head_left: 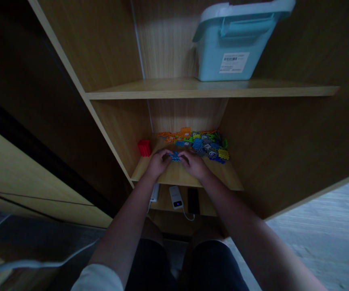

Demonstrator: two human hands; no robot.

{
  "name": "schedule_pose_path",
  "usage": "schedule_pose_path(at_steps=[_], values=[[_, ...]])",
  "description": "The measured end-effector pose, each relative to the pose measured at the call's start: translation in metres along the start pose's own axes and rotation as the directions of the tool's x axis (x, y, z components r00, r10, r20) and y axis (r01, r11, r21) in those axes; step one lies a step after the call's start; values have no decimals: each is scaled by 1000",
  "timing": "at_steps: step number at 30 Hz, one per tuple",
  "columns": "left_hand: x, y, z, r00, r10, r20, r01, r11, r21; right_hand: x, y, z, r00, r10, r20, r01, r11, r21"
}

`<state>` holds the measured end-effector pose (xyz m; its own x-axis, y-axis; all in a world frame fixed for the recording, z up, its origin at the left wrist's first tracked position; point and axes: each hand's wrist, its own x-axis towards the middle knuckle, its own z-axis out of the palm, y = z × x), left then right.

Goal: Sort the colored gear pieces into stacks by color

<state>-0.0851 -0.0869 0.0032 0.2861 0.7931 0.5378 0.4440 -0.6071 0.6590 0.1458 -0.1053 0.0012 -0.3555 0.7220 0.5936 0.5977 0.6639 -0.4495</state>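
Note:
Between my two hands is a small blue interlocking toy piece point(175, 156), low over the middle shelf. My left hand point(160, 161) pinches its left side, and my right hand point(192, 162) has its fingers closed on the right side. Just beyond and to the right lies a pile of similar pieces point(197, 143) in blue, grey, green and yellow, with orange pieces point(177, 134) along the back. A red ribbed block point(144, 148) stands near the shelf's left wall, apart from my left hand.
A light blue lidded bin point(232, 44) sits on the upper shelf point(162, 89). Below the middle shelf point(180, 176) lie a white power bank point(176, 197) with a cable, a black phone point(193, 201) and another white device point(154, 192). Wooden side walls flank the shelves.

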Motion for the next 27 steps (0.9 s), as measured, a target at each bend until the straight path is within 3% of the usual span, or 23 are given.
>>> schedule_pose_path(at_steps=[14,20,24,27], values=[[-3,13,-4,999,-21,-43,25,994,109,-1,-4,-1,1000,8,-12,-8,1000,-27],[-3,21,-2,996,77,41,-85,964,252,1,-1,2,999,42,4,-41,999,-8],[-3,21,-1,997,74,38,-81,968,236,1,3,4,995,97,-13,-96,995,36],[-3,17,1,999,38,-20,-34,979,202,2,7,4,991,118,-59,-119,993,-24]])
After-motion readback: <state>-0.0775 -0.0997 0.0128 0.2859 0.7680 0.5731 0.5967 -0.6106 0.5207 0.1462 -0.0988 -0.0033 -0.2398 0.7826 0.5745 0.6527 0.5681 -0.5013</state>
